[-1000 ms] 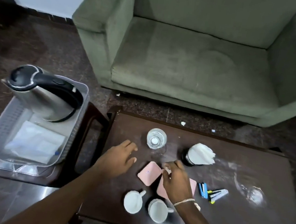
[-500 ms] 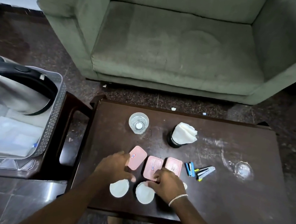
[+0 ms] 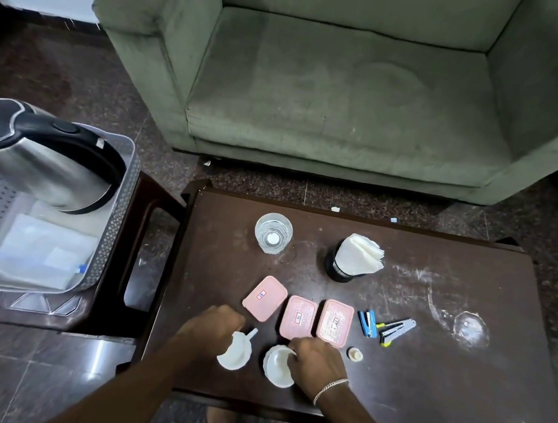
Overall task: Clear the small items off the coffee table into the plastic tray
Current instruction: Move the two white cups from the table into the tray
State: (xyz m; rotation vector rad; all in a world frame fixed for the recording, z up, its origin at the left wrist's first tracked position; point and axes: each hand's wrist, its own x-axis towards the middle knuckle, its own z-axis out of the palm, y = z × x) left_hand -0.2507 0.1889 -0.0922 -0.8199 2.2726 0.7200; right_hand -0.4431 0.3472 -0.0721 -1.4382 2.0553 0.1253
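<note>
Two white cups stand near the front edge of the dark coffee table (image 3: pixel 425 381). My left hand (image 3: pixel 210 328) is closed on the rim of the left white cup (image 3: pixel 237 353). My right hand (image 3: pixel 315 360) grips the rim of the right white cup (image 3: pixel 277 366). Both cups rest on the table. Behind them lie three pink lidded boxes (image 3: pixel 297 315) in a row. Far left, on a side stand, sits the grey perforated plastic tray (image 3: pixel 115 214), holding a steel kettle (image 3: pixel 45 159) and clear packets.
A glass of water (image 3: pixel 273 232) and a black holder with white napkins (image 3: pixel 355 259) stand at the table's back. A blue stapler (image 3: pixel 367 323), a grey-yellow stapler (image 3: pixel 396 330) and a small beige cap (image 3: pixel 355 354) lie to the right. A green sofa (image 3: pixel 345 91) is beyond.
Both hands pulled back from the pink boxes toward the table's front and closed on the two white cups. The camera view shifted.
</note>
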